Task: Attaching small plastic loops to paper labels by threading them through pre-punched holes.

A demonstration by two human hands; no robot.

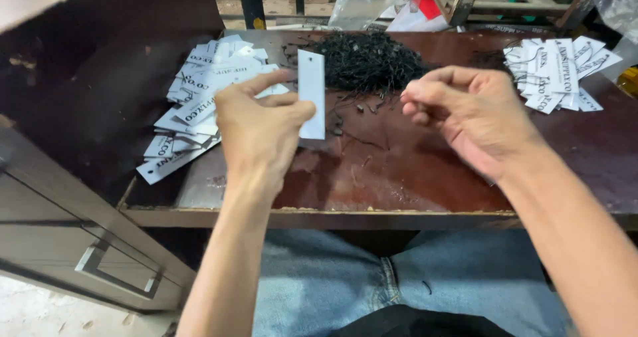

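Note:
My left hand (260, 121) holds a white rectangular paper tag (312, 94) upright above the dark red-brown table (399, 171), pinched along its left edge; a small hole shows near the tag's top. To the right of the tag, my right hand (468, 111) has its fingers curled together, fingertips pinched; whether a thin black string is between them I cannot tell. A pile of black strings (369, 61) lies behind both hands. A loose heap of white printed tags (199, 104) lies to the left, and a second heap of tags (558, 71) lies at the far right.
A grey metal cabinet with a drawer handle (109, 277) stands at the left, beside the table. Clear plastic bags (372, 1) and a wooden frame (505, 1) sit beyond the table's far edge. My legs in blue jeans (372, 284) are under the front edge.

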